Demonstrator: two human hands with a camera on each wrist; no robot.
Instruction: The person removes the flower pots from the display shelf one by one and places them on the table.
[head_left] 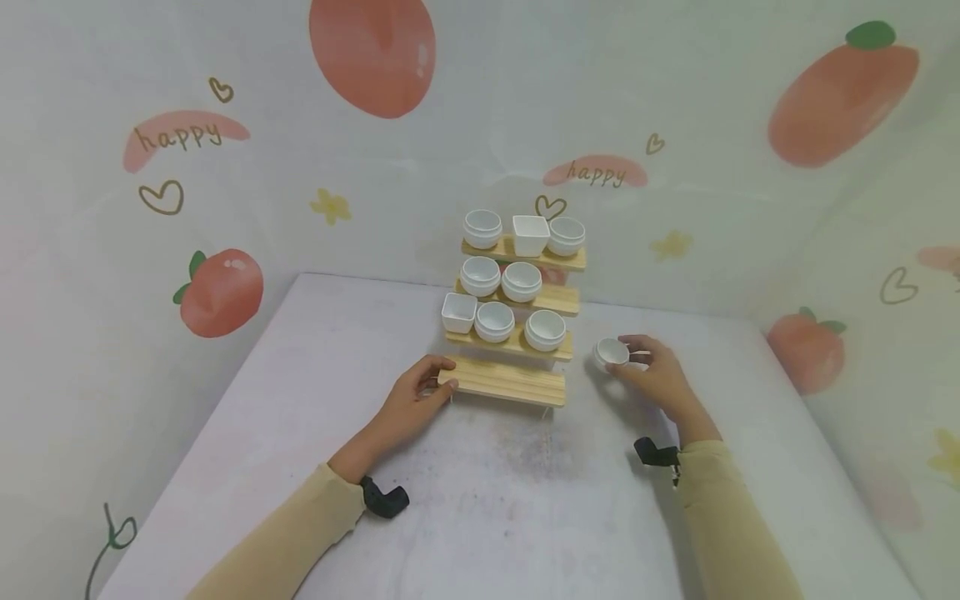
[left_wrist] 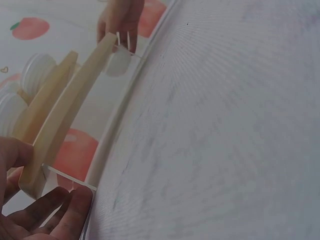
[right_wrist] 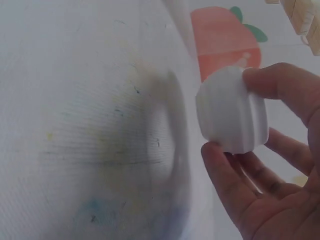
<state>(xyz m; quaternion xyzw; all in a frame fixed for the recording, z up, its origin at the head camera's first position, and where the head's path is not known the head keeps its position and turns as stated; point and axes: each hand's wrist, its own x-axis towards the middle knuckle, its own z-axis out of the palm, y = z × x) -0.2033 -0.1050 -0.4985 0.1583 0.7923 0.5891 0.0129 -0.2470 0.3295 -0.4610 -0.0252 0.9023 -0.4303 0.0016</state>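
A tiered wooden display rack stands on the table, with small white cups on its upper three shelves. My left hand grips the left end of the lowest shelf; the left wrist view shows the thumb by the board's edge and other fingers at the clear support below. Right of the rack, my right hand holds a small round white cup off the table. Up close, thumb and fingers pinch that cup around its ridged side, and it is tilted sideways in that view.
Top shelf: two round cups flank a square one. Second shelf: two round cups. Third shelf: a square cup and two round ones. A printed cloth backdrop rises behind the white-covered table.
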